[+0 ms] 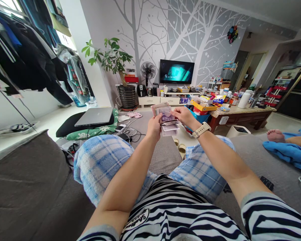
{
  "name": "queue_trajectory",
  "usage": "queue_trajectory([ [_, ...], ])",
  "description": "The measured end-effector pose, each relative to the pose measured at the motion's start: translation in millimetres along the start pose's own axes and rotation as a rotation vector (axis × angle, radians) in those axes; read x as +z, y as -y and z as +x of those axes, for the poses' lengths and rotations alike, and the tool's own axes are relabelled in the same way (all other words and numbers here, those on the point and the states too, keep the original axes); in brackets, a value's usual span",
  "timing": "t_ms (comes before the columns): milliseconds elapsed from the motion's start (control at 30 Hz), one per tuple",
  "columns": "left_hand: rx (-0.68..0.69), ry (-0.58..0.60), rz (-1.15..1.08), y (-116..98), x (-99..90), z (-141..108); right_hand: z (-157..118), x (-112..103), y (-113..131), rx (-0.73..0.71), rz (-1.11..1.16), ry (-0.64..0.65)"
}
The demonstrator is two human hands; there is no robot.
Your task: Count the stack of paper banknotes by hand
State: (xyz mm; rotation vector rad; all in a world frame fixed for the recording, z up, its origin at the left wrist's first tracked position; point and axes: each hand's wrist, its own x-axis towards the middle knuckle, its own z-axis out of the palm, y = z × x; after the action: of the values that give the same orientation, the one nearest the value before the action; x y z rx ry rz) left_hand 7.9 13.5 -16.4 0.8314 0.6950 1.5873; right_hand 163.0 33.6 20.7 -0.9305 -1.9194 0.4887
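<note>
Both my hands are raised in front of me around a fanned stack of banknotes (167, 117), pinkish and purplish in colour. My left hand (154, 126) is closed on the left side of the stack, its thumb across the front. At the upper right, my right hand (184, 116) pinches the edge of a purplish note between thumb and fingers. Several notes stick out below at different angles. A pale watch (201, 130) sits on my right wrist. How many notes each hand grips is hidden.
On the grey sofa (163, 155) to the left lie a laptop (94, 117), cables and a white charger (120, 128). A cluttered coffee table (237, 110) stands ahead right, with a white bin (238, 130) beside it. Another person's foot (276, 136) rests at the far right.
</note>
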Motion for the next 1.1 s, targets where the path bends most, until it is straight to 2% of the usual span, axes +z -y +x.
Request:
queue_trajectory([
  [367,0.024,-0.062,-0.002,-0.3,0.6,1.9,-4.4,0.8,13.9,0.003,0.203,0.061],
  [733,0.013,0.034,0.029,2.1,0.4,2.9,-3.8,-0.2,12.3,0.012,0.201,0.066],
  [900,0.039,-0.012,0.020,0.9,-0.5,2.7,-5.5,0.4,17.6,0.003,0.247,0.086],
  [1100,0.043,-0.048,0.025,0.4,-3.1,5.5,-4.4,2.9,10.1,-0.011,0.338,0.175],
])
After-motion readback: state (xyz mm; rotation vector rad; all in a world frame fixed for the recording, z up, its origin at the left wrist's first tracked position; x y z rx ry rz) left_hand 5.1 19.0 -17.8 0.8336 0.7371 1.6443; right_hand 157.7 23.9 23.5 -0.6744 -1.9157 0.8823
